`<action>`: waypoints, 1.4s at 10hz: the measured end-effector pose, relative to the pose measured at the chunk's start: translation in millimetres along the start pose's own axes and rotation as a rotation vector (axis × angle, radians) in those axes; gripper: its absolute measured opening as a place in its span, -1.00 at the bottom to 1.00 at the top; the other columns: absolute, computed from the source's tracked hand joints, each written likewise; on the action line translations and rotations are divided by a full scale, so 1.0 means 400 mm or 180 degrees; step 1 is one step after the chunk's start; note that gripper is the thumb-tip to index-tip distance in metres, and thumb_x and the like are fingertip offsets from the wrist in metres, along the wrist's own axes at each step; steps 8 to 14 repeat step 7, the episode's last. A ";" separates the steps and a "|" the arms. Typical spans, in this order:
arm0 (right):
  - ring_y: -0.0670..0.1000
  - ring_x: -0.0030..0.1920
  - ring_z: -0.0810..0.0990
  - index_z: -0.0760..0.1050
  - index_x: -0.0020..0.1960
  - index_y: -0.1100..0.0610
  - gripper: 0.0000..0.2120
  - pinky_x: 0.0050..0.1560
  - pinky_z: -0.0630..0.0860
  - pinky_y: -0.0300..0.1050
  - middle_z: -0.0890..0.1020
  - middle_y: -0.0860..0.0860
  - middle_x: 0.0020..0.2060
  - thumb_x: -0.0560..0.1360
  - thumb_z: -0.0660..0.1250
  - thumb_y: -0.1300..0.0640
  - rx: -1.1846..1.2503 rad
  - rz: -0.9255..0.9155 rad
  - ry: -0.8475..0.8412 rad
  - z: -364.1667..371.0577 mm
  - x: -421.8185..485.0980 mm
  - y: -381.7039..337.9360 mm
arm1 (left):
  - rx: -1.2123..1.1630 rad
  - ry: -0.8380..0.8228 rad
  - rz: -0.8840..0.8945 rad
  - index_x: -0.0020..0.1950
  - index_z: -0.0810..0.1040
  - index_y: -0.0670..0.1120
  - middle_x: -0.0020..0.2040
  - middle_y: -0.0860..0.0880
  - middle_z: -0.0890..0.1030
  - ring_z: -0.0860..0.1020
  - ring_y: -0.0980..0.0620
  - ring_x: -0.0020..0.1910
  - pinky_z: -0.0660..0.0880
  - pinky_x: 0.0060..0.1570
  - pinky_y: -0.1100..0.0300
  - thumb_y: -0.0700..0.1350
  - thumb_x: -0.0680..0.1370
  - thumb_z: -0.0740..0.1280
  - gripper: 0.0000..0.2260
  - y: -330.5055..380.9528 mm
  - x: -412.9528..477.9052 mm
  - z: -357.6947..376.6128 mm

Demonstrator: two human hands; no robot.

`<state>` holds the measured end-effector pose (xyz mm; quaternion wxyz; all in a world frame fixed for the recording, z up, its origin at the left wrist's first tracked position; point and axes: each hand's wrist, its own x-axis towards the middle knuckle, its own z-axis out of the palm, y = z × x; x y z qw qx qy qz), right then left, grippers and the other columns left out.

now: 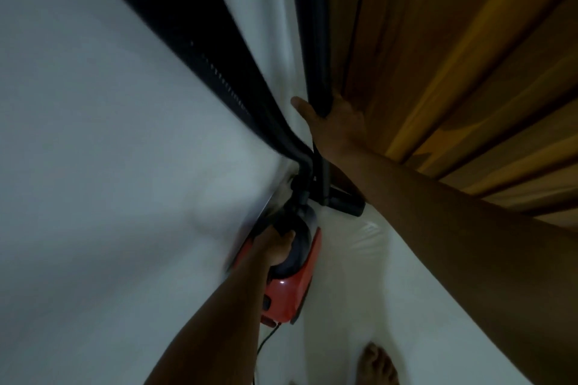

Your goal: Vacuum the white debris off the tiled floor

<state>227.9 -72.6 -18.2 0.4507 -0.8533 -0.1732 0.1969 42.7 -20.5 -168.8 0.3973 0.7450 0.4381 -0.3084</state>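
Domestic interior: a room of a home, seen in dim light and with some motion blur. The setting is shown by a bare foot (pixel 377 364) standing on a pale, smooth floor (pixel 344 306), and by a compact red vacuum cleaner (pixel 291 291) of household type with its black hose (pixel 194 50), black tube (pixel 309 25) and thin power cord (pixel 266 340). Warm brown wooden panelling (pixel 453 56) fills the right side; whether it is a door or a cupboard front cannot be told.
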 end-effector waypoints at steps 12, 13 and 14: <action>0.12 0.23 0.60 0.50 0.38 0.13 -0.54 0.25 0.58 0.10 0.62 0.10 0.27 0.55 0.49 0.03 0.0309 0.0469 -0.0168 -0.085 -0.011 0.020 | 0.0223 0.0635 0.0341 0.48 0.41 -0.04 0.39 -0.13 0.51 0.48 -0.16 0.34 0.40 0.27 0.12 -0.02 0.63 0.25 -0.59 0.037 -0.078 -0.068; 0.12 0.23 0.60 0.50 0.38 0.13 -0.54 0.25 0.58 0.10 0.62 0.10 0.27 0.55 0.49 0.03 0.0309 0.0469 -0.0168 -0.085 -0.011 0.020 | 0.0223 0.0635 0.0341 0.48 0.41 -0.04 0.39 -0.13 0.51 0.48 -0.16 0.34 0.40 0.27 0.12 -0.02 0.63 0.25 -0.59 0.037 -0.078 -0.068; 0.12 0.23 0.60 0.50 0.38 0.13 -0.54 0.25 0.58 0.10 0.62 0.10 0.27 0.55 0.49 0.03 0.0309 0.0469 -0.0168 -0.085 -0.011 0.020 | 0.0223 0.0635 0.0341 0.48 0.41 -0.04 0.39 -0.13 0.51 0.48 -0.16 0.34 0.40 0.27 0.12 -0.02 0.63 0.25 -0.59 0.037 -0.078 -0.068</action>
